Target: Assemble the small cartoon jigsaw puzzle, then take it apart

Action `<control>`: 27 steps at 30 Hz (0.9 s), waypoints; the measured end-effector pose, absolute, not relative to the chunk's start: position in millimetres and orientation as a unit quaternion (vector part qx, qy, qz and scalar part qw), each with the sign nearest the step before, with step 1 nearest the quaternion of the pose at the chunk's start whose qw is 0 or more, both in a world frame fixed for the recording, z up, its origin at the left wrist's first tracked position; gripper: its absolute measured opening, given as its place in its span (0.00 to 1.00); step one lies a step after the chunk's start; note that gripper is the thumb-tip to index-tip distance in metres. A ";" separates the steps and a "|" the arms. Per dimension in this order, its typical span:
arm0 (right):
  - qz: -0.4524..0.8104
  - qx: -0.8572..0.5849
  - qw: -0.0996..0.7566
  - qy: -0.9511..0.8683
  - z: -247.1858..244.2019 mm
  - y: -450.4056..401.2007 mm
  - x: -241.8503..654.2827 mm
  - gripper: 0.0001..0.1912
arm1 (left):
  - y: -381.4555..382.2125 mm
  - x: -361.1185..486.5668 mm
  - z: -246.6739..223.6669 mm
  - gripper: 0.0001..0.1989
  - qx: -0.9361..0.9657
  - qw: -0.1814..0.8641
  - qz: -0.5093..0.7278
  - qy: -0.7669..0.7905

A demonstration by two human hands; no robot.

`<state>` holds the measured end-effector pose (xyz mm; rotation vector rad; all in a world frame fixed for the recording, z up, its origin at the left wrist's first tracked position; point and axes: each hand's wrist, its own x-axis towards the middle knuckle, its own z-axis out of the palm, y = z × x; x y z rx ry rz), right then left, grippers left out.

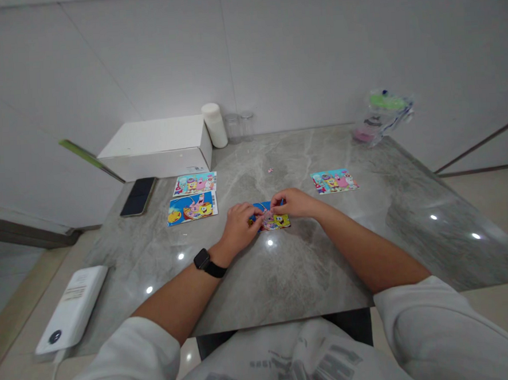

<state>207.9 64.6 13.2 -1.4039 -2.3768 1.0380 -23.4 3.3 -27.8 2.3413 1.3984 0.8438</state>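
Fingers (pixel 277 198) of left hand (pixel 239 224) and right hand (pixel 295 203) bunch over the mid-frame card (pixel 284 221), pinch unclear; uneven tugging could crease it.

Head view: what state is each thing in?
Middle card: flat, partly covered.
Left hand: fingers at the card.
Right hand: fingers bent over it.
Left cards: flat.
Right card: flat.
Small piece: loose.
Phone: flat, screen dark.
Box: closed.
White bottle: upright.
Glasses: standing.
Plastic bag: holding things, seal unclear.
White device: cable attached.
Watch: worn, screen dark.
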 end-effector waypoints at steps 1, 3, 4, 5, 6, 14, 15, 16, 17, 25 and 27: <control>0.343 -0.485 0.091 -0.799 10.7 65.9 208.7 0.08 | 2.6 -23.7 -28.0 0.07 0.816 0.134 0.287 0.483; 0.335 -0.501 0.078 -0.794 5.2 68.1 209.8 0.08 | 0.9 -24.1 -28.4 0.08 0.829 0.117 0.274 0.474; 0.331 -0.503 0.070 -0.795 2.7 69.0 210.0 0.09 | 0.0 -24.1 -28.6 0.08 0.837 0.109 0.264 0.467; 0.326 -0.504 0.062 -0.797 0.5 69.6 209.9 0.09 | -0.9 -24.0 -28.7 0.08 0.844 0.103 0.255 0.460; 0.319 -0.504 0.056 -0.801 -1.2 70.0 209.7 0.09 | -1.7 -23.9 -28.7 0.09 0.850 0.099 0.247 0.454; 0.274 -0.508 0.053 -0.815 -2.3 67.9 204.9 0.07 | -6.4 -21.9 -24.7 0.10 0.876 0.101 0.213 0.421; 0.269 -0.508 0.054 -0.816 -1.7 67.2 204.2 0.07 | -6.7 -21.7 -24.1 0.10 0.878 0.103 0.212 0.417; 0.265 -0.509 0.055 -0.817 -1.1 66.5 203.5 0.07 | -7.0 -21.6 -23.5 0.10 0.879 0.104 0.211 0.415; 0.263 -0.510 0.056 -0.817 -0.6 66.0 202.9 0.07 | -7.3 -21.5 -23.0 0.10 0.880 0.105 0.210 0.412; 0.243 -0.509 0.050 -0.824 -3.1 66.4 200.5 0.07 | -8.7 -20.7 -21.1 0.10 0.885 0.117 0.211 0.399; 0.240 -0.509 0.050 -0.825 -4.6 66.2 200.3 0.07 | -8.8 -20.6 -21.4 0.10 0.887 0.116 0.213 0.392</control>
